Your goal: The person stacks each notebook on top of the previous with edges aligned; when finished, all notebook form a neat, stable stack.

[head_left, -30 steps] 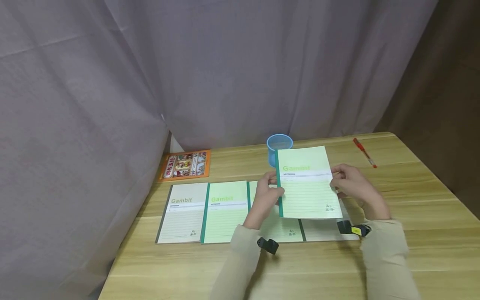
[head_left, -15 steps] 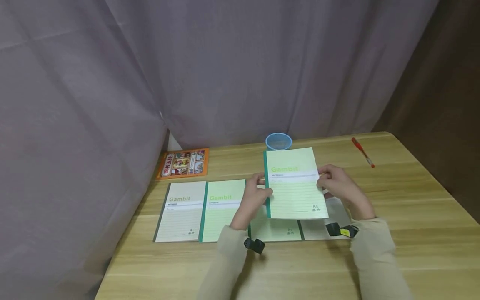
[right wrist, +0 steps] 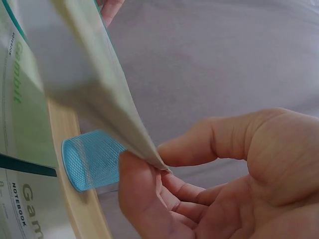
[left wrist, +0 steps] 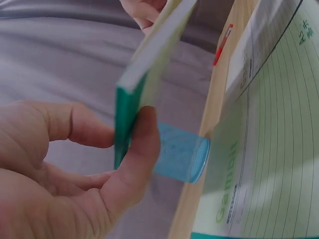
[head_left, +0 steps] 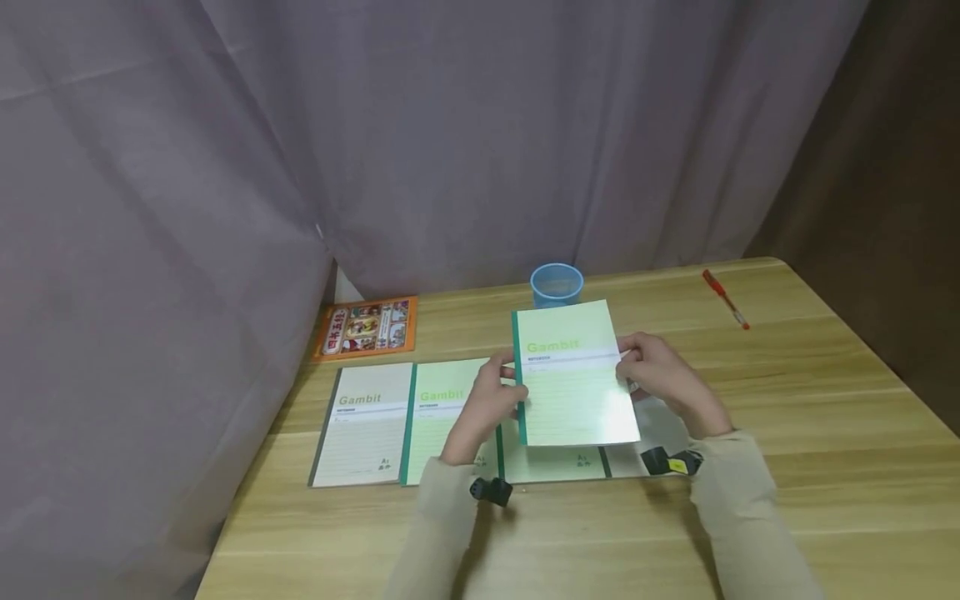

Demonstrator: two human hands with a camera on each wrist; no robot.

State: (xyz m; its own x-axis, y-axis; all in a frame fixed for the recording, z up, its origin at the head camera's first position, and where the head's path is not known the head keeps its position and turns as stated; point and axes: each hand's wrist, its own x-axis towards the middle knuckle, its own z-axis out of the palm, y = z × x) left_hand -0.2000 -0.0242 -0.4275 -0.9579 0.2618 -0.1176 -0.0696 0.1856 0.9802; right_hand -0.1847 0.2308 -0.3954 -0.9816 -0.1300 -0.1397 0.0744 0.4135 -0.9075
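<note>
Both hands hold a pale green Gambit notebook (head_left: 573, 387) with a dark green spine, raised over a row of notebooks lying on the table. My left hand (head_left: 483, 408) pinches the spine edge between thumb and fingers, seen close in the left wrist view. On the opposite edge, my right hand (head_left: 667, 383) pinches the pages and cover, thumb in front. Below lie a grey-spined notebook (head_left: 363, 437) at the left, a green notebook (head_left: 438, 437) beside it, another green notebook (head_left: 551, 467) partly covered by the raised one, and a grey-spined notebook (head_left: 626, 462) under the right hand.
A blue mesh pen cup (head_left: 557, 285) stands behind the raised notebook, near the table's back edge. An orange comic-style book (head_left: 367, 327) lies at the back left, and a red pen (head_left: 725, 298) at the back right. Grey curtains (head_left: 450, 150) hang behind the wooden table (head_left: 825, 433).
Both hands have carried the raised notebook leftward over the row, and it now sits slightly lower in the view. The notebooks on the table, cup, book and pen stay in place.
</note>
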